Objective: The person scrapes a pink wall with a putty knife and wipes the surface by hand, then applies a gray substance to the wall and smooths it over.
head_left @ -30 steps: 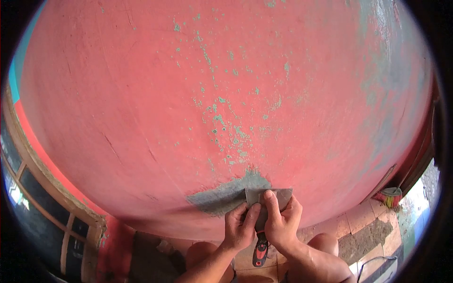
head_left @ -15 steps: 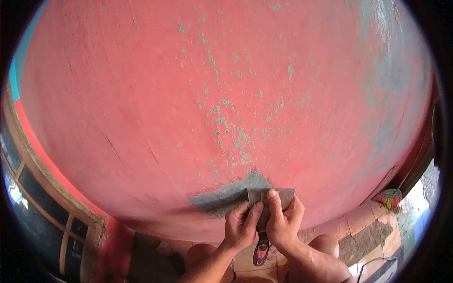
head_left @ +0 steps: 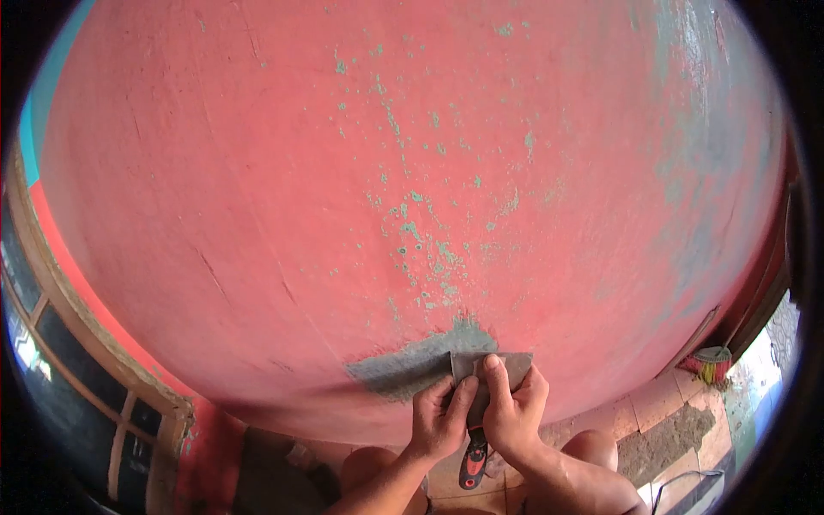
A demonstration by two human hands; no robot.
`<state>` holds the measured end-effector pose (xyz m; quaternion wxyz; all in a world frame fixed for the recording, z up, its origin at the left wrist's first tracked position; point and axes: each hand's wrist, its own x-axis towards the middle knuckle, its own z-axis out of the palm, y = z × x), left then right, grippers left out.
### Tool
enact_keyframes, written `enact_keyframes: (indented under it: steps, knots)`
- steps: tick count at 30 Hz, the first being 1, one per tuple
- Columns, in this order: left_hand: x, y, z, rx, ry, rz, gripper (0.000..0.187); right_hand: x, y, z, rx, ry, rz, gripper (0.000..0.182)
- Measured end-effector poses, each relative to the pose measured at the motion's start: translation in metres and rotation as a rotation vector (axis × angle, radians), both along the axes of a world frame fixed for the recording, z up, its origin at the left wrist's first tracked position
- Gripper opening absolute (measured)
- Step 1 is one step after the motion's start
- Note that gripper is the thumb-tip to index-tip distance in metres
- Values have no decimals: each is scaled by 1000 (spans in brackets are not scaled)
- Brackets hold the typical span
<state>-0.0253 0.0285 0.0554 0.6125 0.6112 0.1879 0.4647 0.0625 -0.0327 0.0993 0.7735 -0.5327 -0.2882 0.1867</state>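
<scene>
Both hands grip a wide metal scraper [head_left: 469, 364] with a black and red handle that hangs down between them. My left hand [head_left: 441, 418] is closed on the blade's left side, its thumb pressed near the handle. On the blade's right side, my right hand [head_left: 515, 410] is closed, thumb lying on the face of the blade. The blade's top edge lies at the pink wall [head_left: 283, 197], beside a bare grey patch [head_left: 403, 365] low on the wall. Green specks show through the paint above the patch.
A broom [head_left: 712, 364] with red and yellow bristles rests at the lower right. A paned window frame [head_left: 86, 343] stands at the left. Tiled floor [head_left: 614, 415] with a rough grey patch lies below. The person's knees are bent near the wall.
The scraper and both hands have moved slightly down relative to the wall. The view has shifted a little. Both hands keep their grip.
</scene>
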Motion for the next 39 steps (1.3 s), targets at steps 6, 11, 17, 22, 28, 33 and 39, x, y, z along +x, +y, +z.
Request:
enact_keyframes:
  steps: [6,11,17,22,28,33,39]
  knots:
    - [4,-1,1,-30,-12,-23,19,3,-4,1,-16,30,16,25]
    - [-1,-1,10,42,28,-37,19,5,-3,0,-10,-10,25,24]
    - [1,-3,-5,28,21,35,21,3,0,-8,22,-7,17,24]
    - [5,-3,5,-27,-19,-1,20,4,-3,1,-23,29,29,24]
    - [1,1,-3,9,8,9,20,1,0,-2,28,35,28,25]
    - [4,-6,7,-62,-45,-6,20,2,-2,-1,-33,12,8,26]
    - [1,2,-1,-16,11,-3,20,2,0,0,-5,29,13,26]
